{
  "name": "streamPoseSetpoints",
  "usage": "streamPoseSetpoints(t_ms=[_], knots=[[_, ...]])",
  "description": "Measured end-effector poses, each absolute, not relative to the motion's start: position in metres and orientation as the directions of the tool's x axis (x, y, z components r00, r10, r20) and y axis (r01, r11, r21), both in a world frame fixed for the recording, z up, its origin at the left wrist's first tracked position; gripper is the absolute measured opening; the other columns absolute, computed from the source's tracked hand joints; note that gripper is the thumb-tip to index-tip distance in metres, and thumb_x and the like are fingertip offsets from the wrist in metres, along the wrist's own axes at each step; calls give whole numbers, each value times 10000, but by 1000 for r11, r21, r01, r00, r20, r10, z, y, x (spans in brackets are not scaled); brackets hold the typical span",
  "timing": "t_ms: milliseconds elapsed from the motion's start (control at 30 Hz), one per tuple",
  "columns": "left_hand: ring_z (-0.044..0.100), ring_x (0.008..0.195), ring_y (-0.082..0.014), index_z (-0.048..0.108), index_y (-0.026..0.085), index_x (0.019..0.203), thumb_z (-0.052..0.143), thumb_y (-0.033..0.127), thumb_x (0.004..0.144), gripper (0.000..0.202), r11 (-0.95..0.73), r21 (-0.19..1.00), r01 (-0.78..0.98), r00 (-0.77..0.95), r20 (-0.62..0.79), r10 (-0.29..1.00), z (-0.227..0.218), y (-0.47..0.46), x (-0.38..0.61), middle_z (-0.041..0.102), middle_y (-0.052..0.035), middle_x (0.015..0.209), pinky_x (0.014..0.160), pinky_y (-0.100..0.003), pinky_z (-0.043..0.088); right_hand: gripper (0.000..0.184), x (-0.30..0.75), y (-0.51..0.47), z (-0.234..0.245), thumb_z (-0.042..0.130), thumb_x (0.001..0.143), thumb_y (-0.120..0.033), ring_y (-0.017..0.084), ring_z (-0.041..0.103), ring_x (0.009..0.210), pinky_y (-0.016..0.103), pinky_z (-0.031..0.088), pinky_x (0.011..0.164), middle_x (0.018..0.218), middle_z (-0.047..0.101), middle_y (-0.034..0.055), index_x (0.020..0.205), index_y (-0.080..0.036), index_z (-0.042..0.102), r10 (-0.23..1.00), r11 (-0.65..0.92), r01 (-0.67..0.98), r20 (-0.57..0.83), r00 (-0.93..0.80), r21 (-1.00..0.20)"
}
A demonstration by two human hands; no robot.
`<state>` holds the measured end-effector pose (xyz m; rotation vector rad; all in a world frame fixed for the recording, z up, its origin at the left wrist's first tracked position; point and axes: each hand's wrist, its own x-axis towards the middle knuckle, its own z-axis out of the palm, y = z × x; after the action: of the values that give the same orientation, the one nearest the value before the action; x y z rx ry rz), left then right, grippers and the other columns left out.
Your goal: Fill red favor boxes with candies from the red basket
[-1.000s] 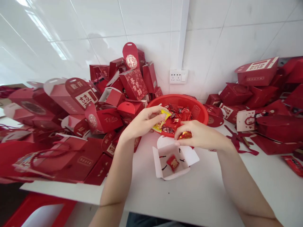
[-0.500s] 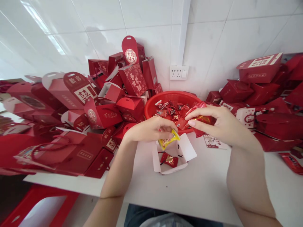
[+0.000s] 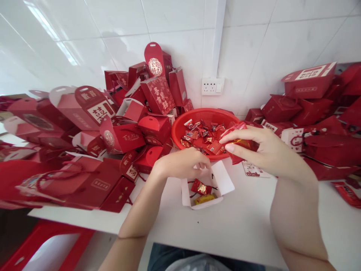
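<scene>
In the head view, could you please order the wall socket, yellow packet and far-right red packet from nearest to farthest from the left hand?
1. Yellow packet: inside the white box.
2. Wall socket: beyond the basket.
3. Red packet: far right.

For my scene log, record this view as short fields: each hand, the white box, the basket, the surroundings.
Left hand: over the white box, fingers curled, no packet visible in it
Right hand: holding a red wrapped packet and an orange-gold one, near the basket's rim
White box: open on the table; inside, a red-and-gold packet and a yellow packet
Basket: red, perforated, holding small wrapped sweets
Surroundings: red gift boxes piled on both sides; wall socket behind
</scene>
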<state>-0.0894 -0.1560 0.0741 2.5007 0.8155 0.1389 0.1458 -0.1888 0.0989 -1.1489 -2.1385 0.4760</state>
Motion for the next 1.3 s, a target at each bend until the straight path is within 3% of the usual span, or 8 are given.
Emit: streamPoseSetpoints(t_ms=[100,233,367,467,633,733,1000,1300], knots=[[685,919,-199,755,178,1043,612,50,825,291,-674,402,620,756,-75,650,77,-150,-97,748,-59,1049,806,-271,479,242,144,-189,99,589,940,-331,258,710,1071,380,585,895,1155,771,14,1105,-285,760,813,581,570,393,-429,-581],[655,946,-217,739,176,930,616,53,813,209,-621,319,716,677,-102,729,78,-144,-103,718,-63,1005,823,-292,470,373,141,-189,100,524,950,-253,264,665,1203,421,543,1020,1293,722,11,1275,-315,695,776,615,503,354,-522,-607],[660,908,-210,729,171,892,628,45,783,196,-576,346,741,641,-108,760,79,-143,-106,707,-58,982,809,-285,479,609,138,-186,97,572,935,-245,282,566,1347,461,484,1112,1526,541,-3,1516,-375,447,784,579,450,313,-536,-680],[671,901,-210,727,177,978,644,125,832,176,-609,454,651,668,39,743,81,-144,-108,712,-55,995,814,-291,494,745,136,-182,90,687,883,-295,312,543,1366,465,522,1084,1601,432,-9,1545,-408,365,837,500,391,316,-446,-772],[686,939,-233,689,169,1135,775,374,822,384,-624,687,372,649,288,704,85,-152,-104,731,-79,1055,835,-319,538,548,127,-176,85,711,878,-306,297,616,1272,459,554,1046,1496,542,23,1394,-343,532,883,418,324,295,-366,-849],[685,859,-202,704,160,1141,688,421,901,355,-558,785,269,542,356,761,86,-155,-98,733,-74,1006,753,-291,548,500,124,-173,85,710,887,-313,277,651,1218,431,582,993,1465,569,32,1360,-327,551,879,420,263,317,-356,-869],[589,690,-138,738,138,778,712,328,875,215,-570,801,183,339,493,802,79,-150,-92,674,-41,756,644,-245,486,551,123,-168,81,777,839,-336,263,676,1179,426,582,977,1379,642,40,1346,-318,562,875,401,201,309,-373,-894],[589,656,-144,704,159,698,722,423,848,304,-493,868,61,148,481,864,80,-153,-88,677,-27,702,631,-254,491,357,123,-167,85,768,838,-326,242,737,999,415,608,881,1127,747,62,1155,-232,634,877,362,96,304,-371,-927]])
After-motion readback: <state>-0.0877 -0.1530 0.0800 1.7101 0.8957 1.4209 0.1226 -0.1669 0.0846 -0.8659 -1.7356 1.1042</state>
